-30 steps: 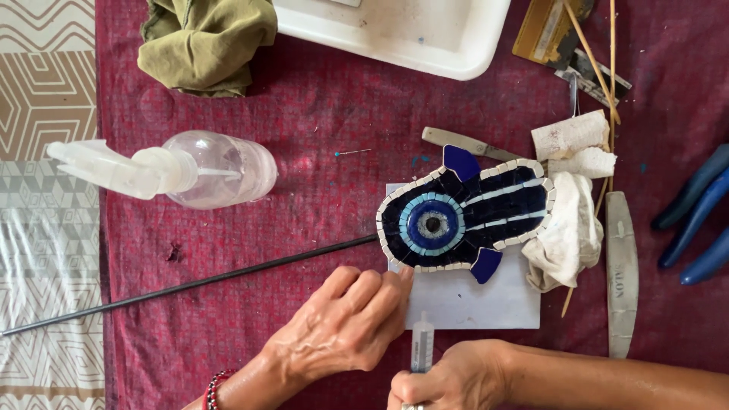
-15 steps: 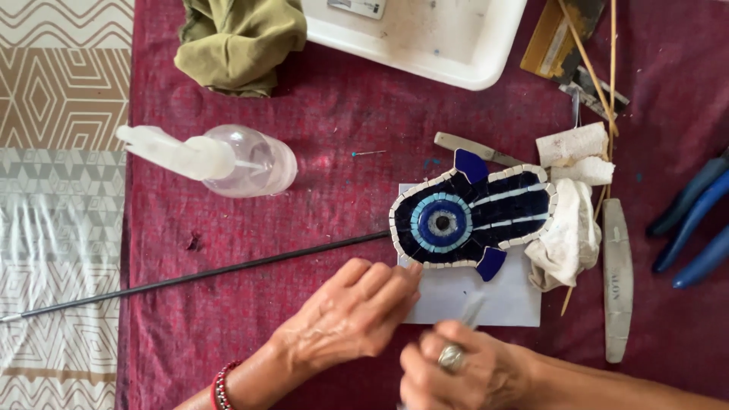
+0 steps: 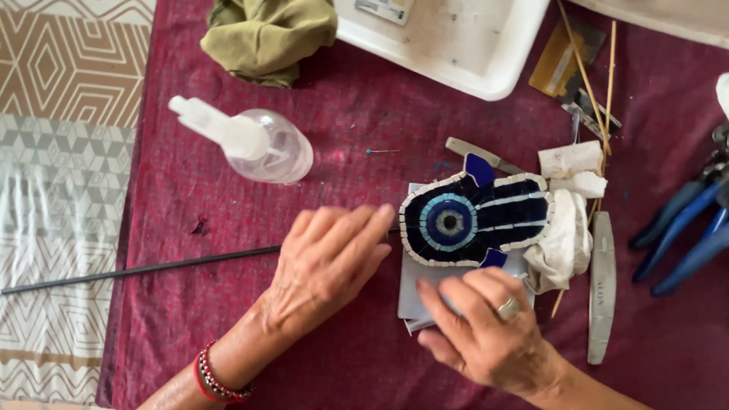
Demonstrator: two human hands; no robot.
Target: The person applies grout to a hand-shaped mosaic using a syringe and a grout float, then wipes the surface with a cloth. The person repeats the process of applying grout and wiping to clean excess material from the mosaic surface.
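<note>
A hand-shaped mosaic (image 3: 474, 220) in dark blue with a round blue eye and a white tile border lies on a pale grey tile (image 3: 414, 292). My left hand (image 3: 326, 262), with a red bead bracelet at the wrist, lies flat on the maroon cloth. Its fingers are stretched out and the fingertips reach the mosaic's left edge. My right hand (image 3: 486, 326), wearing a ring, is closed over the front of the grey tile just below the mosaic, fingers on top and thumb at the edge. No tool shows in it.
A clear spray bottle (image 3: 258, 144) lies at the upper left and a long black rod (image 3: 144, 269) runs under my left hand. A white rag (image 3: 566, 239), a nail file (image 3: 601, 285), blue pliers (image 3: 683, 228), wooden sticks (image 3: 588, 83), a white tray (image 3: 456, 45) and a green cloth (image 3: 266, 34) surround the work.
My right hand has moved up onto the tile, and the thin metal tool it held is out of sight. My left hand's fingers have stretched toward the mosaic.
</note>
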